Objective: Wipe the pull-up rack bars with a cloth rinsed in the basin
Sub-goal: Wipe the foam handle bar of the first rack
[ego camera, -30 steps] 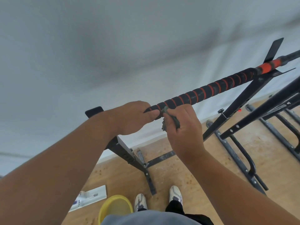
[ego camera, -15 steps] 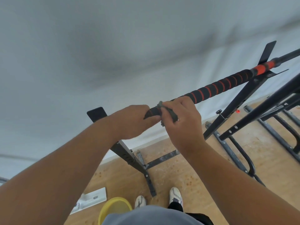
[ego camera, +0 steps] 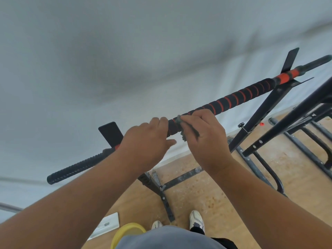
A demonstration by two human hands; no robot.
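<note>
Grey cloth, one padded bar, two hands gripping, one yellow basin

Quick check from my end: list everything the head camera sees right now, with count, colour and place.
pull-up bar: one, black foam with red spiral, crossing the frame at chest height
cloth: one, grey, wrapped on the bar
rack frame: black struts, right and below
basin: one, yellow, on the floor by the feet
white plate: one, flat on the floor, left of the basin
shoes: two, white
floor: wooden
wall: pale grey
left hand: grips the bar
right hand: holds the cloth on the bar
</note>
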